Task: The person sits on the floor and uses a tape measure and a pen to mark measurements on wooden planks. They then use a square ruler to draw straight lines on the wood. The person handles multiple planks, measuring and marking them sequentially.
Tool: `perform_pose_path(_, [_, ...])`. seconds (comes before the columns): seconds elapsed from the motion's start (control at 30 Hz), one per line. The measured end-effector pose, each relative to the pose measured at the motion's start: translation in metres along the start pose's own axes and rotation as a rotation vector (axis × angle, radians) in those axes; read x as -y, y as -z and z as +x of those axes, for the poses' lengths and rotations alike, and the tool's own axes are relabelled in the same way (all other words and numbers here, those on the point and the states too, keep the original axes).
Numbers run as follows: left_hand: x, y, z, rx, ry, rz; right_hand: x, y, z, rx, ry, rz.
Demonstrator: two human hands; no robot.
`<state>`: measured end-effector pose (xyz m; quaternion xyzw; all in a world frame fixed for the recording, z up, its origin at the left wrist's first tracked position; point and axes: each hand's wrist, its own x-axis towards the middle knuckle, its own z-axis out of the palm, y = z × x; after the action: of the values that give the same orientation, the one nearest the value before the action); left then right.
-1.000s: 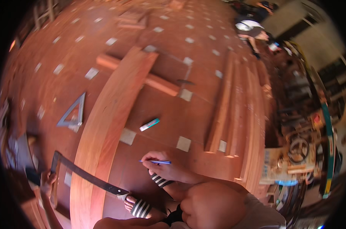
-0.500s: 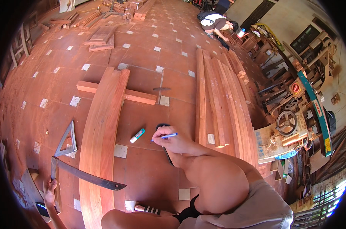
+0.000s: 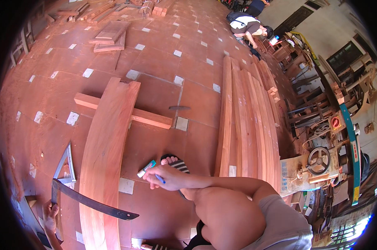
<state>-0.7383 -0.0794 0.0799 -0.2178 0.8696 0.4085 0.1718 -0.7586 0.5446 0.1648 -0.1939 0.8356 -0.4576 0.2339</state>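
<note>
A small white-and-teal tube (image 3: 146, 168) is on the tiled floor (image 3: 153, 146) or just off it, to the right of a long plank (image 3: 105, 137); its long axis slants, teal end away and to the right, white end nearer and to the left. The right hand (image 3: 170, 177) is at the tube with fingers bent, and whether they grip it or only overlap it I cannot tell. The same hand is closed on a blue pen (image 3: 160, 179), whose visible part slants down to the right. The left hand (image 3: 51, 216), well apart from the right, is curled around the stock of a large try square (image 3: 92, 203). The square's dark blade runs rightward across the plank and slightly toward the person, its tip past the plank's right edge. The plank's long axis runs away from the person, leaning slightly right, its far part over a crosswise timber (image 3: 153, 118). A metal triangle (image 3: 71, 164) lies left of the plank. Beyond the right hand is a sandaled foot (image 3: 178, 165); farther right, beams (image 3: 226, 125) lie lengthwise, and a person (image 3: 246, 25) crouches in the distance.
</note>
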Motion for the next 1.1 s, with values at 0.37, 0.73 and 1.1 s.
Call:
perform_pose_path(0.37, [-0.138,-0.037,0.005,0.244,-0.041,-0.165,-0.02,0.029,0.057,0.339,-0.355,0.669])
perform_pose_path(0.73, [-0.194,-0.101,0.027,0.127,-0.073,-0.203,-0.066,0.026,0.114,0.252,-0.164,0.447])
perform_pose_path(1.1, [-0.171,-0.113,0.023,0.146,0.061,0.048,-0.078,0.03,0.132,0.344,-0.109,0.255])
